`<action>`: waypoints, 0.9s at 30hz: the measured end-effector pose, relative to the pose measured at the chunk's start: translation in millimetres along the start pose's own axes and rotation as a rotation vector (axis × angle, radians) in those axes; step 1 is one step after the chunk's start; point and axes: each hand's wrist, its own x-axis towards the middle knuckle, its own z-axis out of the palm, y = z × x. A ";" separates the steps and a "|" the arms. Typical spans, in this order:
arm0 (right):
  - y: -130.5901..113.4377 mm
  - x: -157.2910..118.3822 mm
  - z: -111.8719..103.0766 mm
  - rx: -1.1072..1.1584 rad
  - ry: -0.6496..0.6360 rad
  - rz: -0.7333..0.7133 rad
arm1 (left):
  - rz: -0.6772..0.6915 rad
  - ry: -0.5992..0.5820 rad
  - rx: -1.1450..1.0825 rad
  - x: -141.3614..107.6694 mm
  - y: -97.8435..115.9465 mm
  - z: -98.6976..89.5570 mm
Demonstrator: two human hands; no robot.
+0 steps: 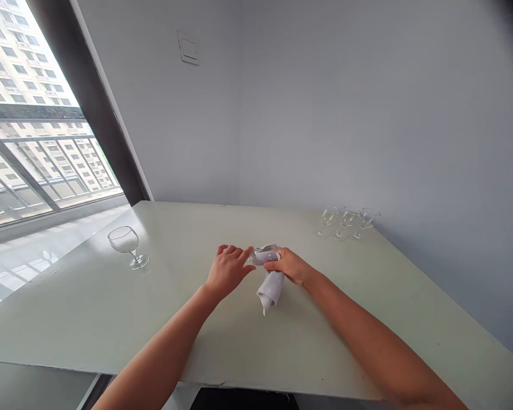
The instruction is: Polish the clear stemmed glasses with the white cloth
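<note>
Much of the small glass [263,256] between the two hands is hidden: a white cloth [271,285] fills or wraps its middle, the right hand [291,266] covers one end and the left hand [227,269] the other, so its shape is hard to make out. Only a pale, clear band shows between the hands, lying roughly sideways, above the pale green counter [89,319]. Whether it touches the counter cannot be told.

The right hand's fingers [274,263] are curled around the glass and the cloth together, closed on both. The loose tail of the cloth hangs down from that grip toward the counter. The left hand's fingers [239,253] are bent and held close together, their tips pressed against the near end of the glass; the thumb is not visible, so how firmly it grips cannot be told.

Both forearms enter from the bottom edge and are cut off there.

A larger wine glass [126,245] stands upright well to the left, near the window [34,125]. Three small stemmed glasses [346,221] stand in a row at the far right, by the grey wall [325,102]. A switch plate [188,48] sits high on the wall.
</note>
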 end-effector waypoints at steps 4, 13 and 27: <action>1.9 -0.5 14.0 0.260 0.081 0.055 | 0.091 0.069 0.136 1.8 0.2 -1.0; -27.2 -30.5 9.5 -0.355 -0.264 -0.160 | 0.074 -0.715 -0.743 4.3 -21.3 -25.1; -30.7 -34.2 14.2 -0.180 -0.128 -0.184 | -0.011 -0.397 -0.405 8.9 -12.8 -48.4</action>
